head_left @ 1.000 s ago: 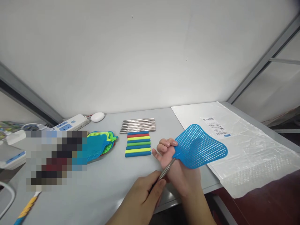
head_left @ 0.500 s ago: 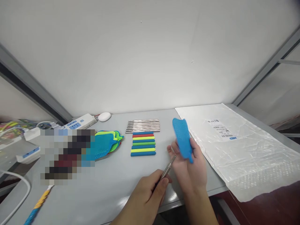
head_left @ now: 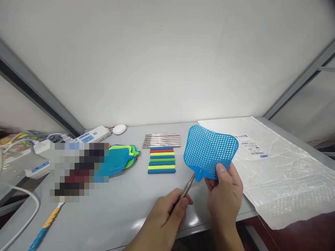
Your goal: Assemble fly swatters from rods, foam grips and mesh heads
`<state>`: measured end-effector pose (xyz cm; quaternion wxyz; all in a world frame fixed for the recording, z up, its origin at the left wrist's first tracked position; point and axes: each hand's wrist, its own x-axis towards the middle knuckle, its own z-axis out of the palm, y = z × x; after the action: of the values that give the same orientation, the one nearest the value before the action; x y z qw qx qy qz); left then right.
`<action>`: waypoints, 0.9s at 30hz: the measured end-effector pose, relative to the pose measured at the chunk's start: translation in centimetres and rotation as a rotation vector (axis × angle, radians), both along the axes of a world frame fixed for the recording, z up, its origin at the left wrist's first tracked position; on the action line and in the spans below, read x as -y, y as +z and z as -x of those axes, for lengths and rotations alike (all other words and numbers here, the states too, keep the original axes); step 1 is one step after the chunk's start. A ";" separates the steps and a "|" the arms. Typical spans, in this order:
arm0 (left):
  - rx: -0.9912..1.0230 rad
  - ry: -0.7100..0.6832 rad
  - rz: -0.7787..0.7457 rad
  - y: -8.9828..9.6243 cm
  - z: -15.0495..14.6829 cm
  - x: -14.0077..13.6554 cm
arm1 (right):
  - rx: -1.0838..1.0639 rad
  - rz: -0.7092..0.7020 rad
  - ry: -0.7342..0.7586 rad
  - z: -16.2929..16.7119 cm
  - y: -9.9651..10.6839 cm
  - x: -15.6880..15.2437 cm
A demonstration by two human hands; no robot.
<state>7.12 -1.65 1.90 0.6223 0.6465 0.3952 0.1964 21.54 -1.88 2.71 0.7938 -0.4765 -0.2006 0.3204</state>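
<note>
My right hand (head_left: 225,190) pinches a blue fly swatter head (head_left: 210,148) by its lower edge, thumb on the front of the mesh. The head faces me, its short socket pointing down and left. In my left hand (head_left: 167,212) is a slim metal telescopic rod (head_left: 187,187), gripped with its tip up toward the socket. Whether rod and socket touch, I cannot tell. Behind my hands lie several coloured handle sleeves (head_left: 162,164) in a column, and beyond them a row of metal rods (head_left: 161,140). More swatter heads (head_left: 116,159) in blue, green and yellow are stacked to the left.
A white plastic mailing bag (head_left: 274,174) with labels covers the right side of the table. At the left are power strips (head_left: 91,136), a white cable (head_left: 35,209), a white oval object (head_left: 119,129), a blurred-out patch (head_left: 78,172) and a yellow-and-blue stick (head_left: 48,223).
My right hand has turned over, bringing the swatter head from nearly edge-on to facing me, its socket now near the rod tip. My left hand has stayed about where it was.
</note>
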 end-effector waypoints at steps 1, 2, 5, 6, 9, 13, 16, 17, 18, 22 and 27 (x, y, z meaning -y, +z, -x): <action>0.001 0.015 -0.005 0.0 -0.1 0.1 | 0.018 -0.002 -0.022 -0.2 -0.1 0.0; 0.001 0.030 -0.009 0.0 -0.1 0.2 | 0.040 -0.001 -0.047 -0.4 -0.1 -0.1; -0.001 0.049 -0.002 0.0 -0.3 0.3 | 0.094 0.009 -0.047 -0.7 -0.3 -0.1; 0.001 0.047 0.000 0.0 -0.3 0.3 | 0.105 0.010 -0.024 -0.7 -0.4 -0.1; 0.018 0.036 0.003 -0.1 -0.2 0.2 | 0.145 0.003 0.016 -0.5 -0.5 0.0; 0.046 0.008 0.019 -0.1 0.0 0.2 | 0.169 -0.014 0.009 -0.2 -0.6 0.1; 0.040 0.012 0.010 -0.1 0.0 0.2 | 0.150 0.003 0.013 -0.4 -0.5 0.2; 0.030 0.018 -0.001 -0.1 0.1 0.2 | 0.137 0.016 0.016 -0.5 -0.5 0.2; 0.015 0.014 -0.016 0.0 0.1 0.2 | 0.122 0.030 0.018 -0.6 -0.5 0.2; -0.022 -0.015 -0.057 0.1 0.3 0.2 | 0.060 0.047 0.019 -1.1 -0.5 0.1; 0.058 0.043 0.032 -0.1 0.1 0.3 | 0.042 0.034 0.062 -1.1 -0.7 0.1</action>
<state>6.99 -1.95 1.75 0.6394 0.6220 0.3937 0.2220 22.59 -1.98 1.99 0.7708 -0.4901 -0.2266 0.3380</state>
